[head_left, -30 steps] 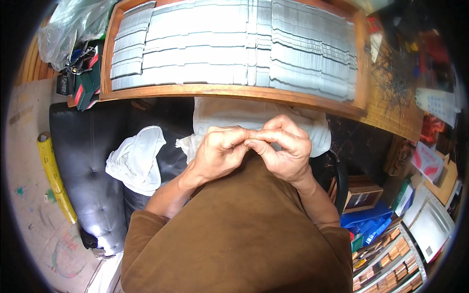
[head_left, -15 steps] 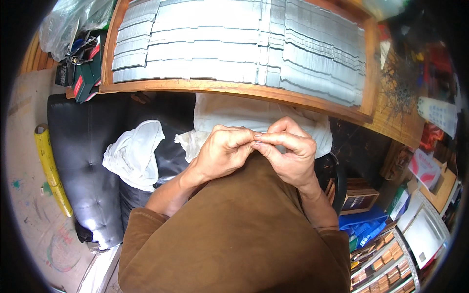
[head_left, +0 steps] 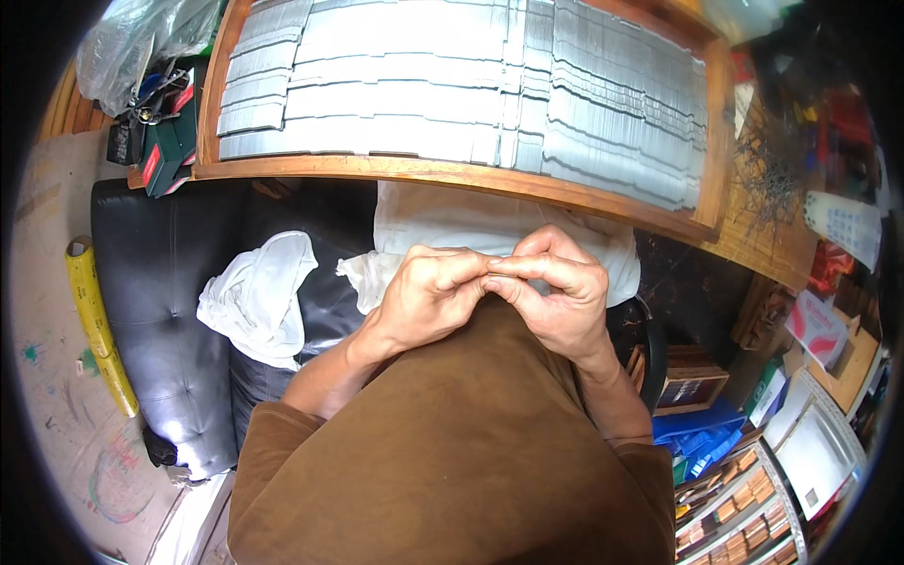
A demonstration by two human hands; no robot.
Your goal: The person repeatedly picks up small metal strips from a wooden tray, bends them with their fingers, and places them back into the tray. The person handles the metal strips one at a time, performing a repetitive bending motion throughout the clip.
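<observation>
My left hand (head_left: 435, 294) and my right hand (head_left: 557, 294) meet fingertip to fingertip in front of my chest. Both are closed in a pinch, thumbs against index fingers. Whatever lies between the fingertips, if anything, is too small or too hidden to name. Under and beyond the hands spreads a white cloth (head_left: 424, 212). Past it stands a wooden frame (head_left: 377, 168) filled with rows of thin grey metallic strips (head_left: 395, 94).
A black padded seat (head_left: 155, 311) at the left carries a crumpled white cloth (head_left: 259, 292). Farther left lies a yellow tube (head_left: 98, 325) on the floor. Dark boxes (head_left: 168, 151) sit beside the frame. To the right are thin dark pieces (head_left: 772, 179), a blue bag (head_left: 702, 438) and a rack of small wooden pieces (head_left: 744, 508).
Both hands keep their place and their pinch, with only a slight shift of the fingertips. The surroundings look the same.
</observation>
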